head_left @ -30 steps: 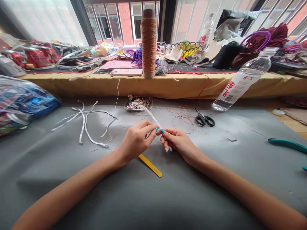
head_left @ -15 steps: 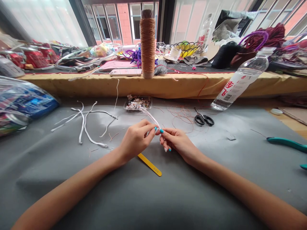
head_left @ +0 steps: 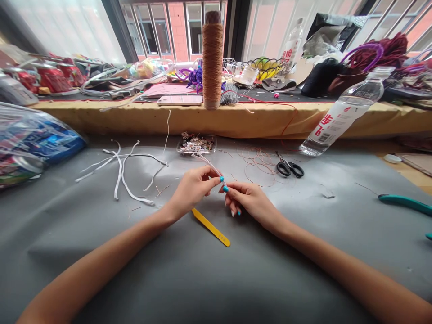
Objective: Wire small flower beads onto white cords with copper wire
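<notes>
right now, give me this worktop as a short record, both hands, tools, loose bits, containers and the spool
left hand: pinching white strands
right hand: pinching the same strands, closer to the wearer
tools: flat yellow tool nearer the wearer than the hands; black-handled scissors beyond the right hand; teal handle at far right
loose bits: white cords at left; thin reddish thread beside the scissors
containers: clear tray of small mixed pieces; clear bottle at right
spool: brown, upright on the ledge
</notes>
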